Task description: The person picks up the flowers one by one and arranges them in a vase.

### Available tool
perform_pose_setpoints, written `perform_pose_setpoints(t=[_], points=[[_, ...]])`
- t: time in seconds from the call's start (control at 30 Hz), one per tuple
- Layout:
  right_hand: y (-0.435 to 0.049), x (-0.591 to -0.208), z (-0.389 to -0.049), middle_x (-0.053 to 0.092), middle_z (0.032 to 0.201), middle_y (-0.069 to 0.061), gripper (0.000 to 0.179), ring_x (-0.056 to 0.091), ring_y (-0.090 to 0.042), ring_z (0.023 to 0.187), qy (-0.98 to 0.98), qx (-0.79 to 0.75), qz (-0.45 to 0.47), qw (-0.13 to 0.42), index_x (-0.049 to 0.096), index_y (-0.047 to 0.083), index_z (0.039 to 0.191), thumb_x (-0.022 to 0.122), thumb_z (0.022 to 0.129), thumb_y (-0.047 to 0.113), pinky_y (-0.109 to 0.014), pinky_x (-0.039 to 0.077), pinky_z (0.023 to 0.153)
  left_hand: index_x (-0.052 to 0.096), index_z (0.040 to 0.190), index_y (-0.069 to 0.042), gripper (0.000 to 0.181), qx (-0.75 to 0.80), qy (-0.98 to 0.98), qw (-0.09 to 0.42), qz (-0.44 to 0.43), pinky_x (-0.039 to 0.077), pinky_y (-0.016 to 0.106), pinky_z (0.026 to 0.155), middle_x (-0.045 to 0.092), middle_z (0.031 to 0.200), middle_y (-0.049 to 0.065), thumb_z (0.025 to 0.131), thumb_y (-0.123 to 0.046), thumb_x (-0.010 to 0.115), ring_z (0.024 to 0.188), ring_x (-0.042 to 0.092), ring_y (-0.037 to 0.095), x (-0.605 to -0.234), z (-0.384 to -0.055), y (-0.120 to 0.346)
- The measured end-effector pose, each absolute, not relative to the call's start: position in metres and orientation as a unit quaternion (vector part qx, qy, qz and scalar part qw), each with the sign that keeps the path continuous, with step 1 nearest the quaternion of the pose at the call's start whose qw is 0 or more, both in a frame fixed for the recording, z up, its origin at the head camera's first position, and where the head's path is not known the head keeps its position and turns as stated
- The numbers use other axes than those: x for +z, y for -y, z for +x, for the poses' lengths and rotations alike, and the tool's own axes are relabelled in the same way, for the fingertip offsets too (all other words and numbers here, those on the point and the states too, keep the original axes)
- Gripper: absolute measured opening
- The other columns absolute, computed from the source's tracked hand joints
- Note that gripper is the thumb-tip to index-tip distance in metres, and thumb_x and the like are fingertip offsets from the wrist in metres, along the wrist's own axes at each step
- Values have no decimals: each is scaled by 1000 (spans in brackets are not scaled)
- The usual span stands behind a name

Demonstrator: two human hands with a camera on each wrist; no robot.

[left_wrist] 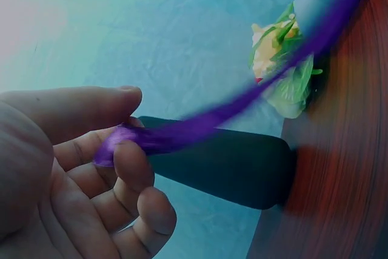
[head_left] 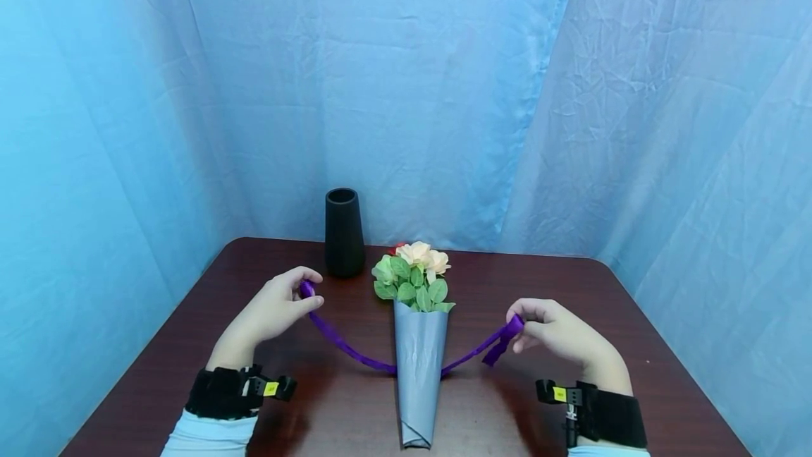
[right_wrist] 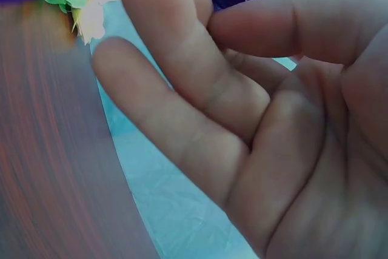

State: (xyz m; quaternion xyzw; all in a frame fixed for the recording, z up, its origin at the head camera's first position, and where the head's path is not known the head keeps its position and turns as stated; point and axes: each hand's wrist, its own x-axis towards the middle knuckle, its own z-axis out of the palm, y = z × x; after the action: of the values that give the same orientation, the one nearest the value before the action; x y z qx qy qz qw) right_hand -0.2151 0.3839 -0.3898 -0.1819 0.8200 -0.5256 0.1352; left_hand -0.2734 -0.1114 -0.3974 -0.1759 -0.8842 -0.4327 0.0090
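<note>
A purple ribbon (head_left: 347, 350) passes behind a bouquet wrapped in grey-blue paper (head_left: 420, 365) and rises on both sides of it. Cream roses (head_left: 423, 257), a bit of red and green leaves show at the bouquet's top. On the left, my left hand (head_left: 279, 305) pinches one end of the ribbon between thumb and fingers; the left wrist view shows this ribbon end (left_wrist: 121, 141) close up. My right hand (head_left: 558, 330) pinches the other side, with a short tail of ribbon hanging below its fingers. The ribbon's middle is hidden behind the paper.
A tall black vase (head_left: 345, 238) stands upright at the back of the dark brown table (head_left: 482, 415), left of the flowers and just beyond my left hand. Light blue curtains (head_left: 406, 90) hang behind the table and along both sides.
</note>
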Motion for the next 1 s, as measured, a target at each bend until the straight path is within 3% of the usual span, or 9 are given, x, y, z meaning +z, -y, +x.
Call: perform_pose_setpoints(t=[0.17, 0.43, 0.53, 0.67, 0.8, 1.0], points=[[-392, -390, -214, 65, 100, -24, 14, 71, -40, 90, -817, -533, -177, 132, 59, -6, 107, 46, 101, -7, -51, 58, 83, 62, 124, -7, 30, -453, 875, -1, -173, 54, 35, 64, 60, 94, 7, 96, -15, 71, 72, 59, 23, -399, -275, 118], [-403, -395, -215, 67, 97, -19, 24, 70, -44, 87, -849, -497, -132, 123, 64, -6, 106, 40, 102, -3, -50, 59, 79, 61, 124, -3, 30, -455, 876, -28, -157, 56, 39, 68, 58, 90, 9, 96, -10, 70, 75, 64, 28, -406, -276, 124], [-404, -397, -216, 70, 92, -15, 23, 69, -43, 82, -869, -469, -109, 113, 68, -2, 103, 47, 105, 8, -49, 60, 73, 61, 124, -3, 30, -444, 884, -36, -145, 56, 38, 68, 59, 88, 8, 96, -9, 69, 76, 66, 29, -408, -277, 127], [-405, -400, -216, 67, 84, -8, 20, 63, -26, 70, -896, -419, -111, 97, 66, 2, 96, 64, 101, 21, -38, 55, 64, 60, 124, -2, 31, -429, 892, -52, -135, 56, 39, 71, 61, 86, 7, 95, -8, 70, 77, 68, 27, -413, -279, 130], [-406, -403, -217, 60, 78, -6, 25, 53, -18, 66, -902, -406, -114, 92, 57, 0, 98, 76, 91, 15, -31, 46, 60, 60, 123, -1, 33, -424, 894, -65, -126, 56, 40, 72, 61, 84, 7, 94, -8, 71, 77, 69, 27, -418, -281, 134], [-413, -407, -215, 63, 79, -11, 29, 61, -28, 71, -903, -413, -80, 89, 53, -1, 107, 74, 88, 6, -34, 48, 62, 60, 123, 0, 33, -420, 897, -75, -112, 54, 39, 70, 61, 86, 8, 93, -7, 71, 78, 69, 28, -426, -285, 140]])
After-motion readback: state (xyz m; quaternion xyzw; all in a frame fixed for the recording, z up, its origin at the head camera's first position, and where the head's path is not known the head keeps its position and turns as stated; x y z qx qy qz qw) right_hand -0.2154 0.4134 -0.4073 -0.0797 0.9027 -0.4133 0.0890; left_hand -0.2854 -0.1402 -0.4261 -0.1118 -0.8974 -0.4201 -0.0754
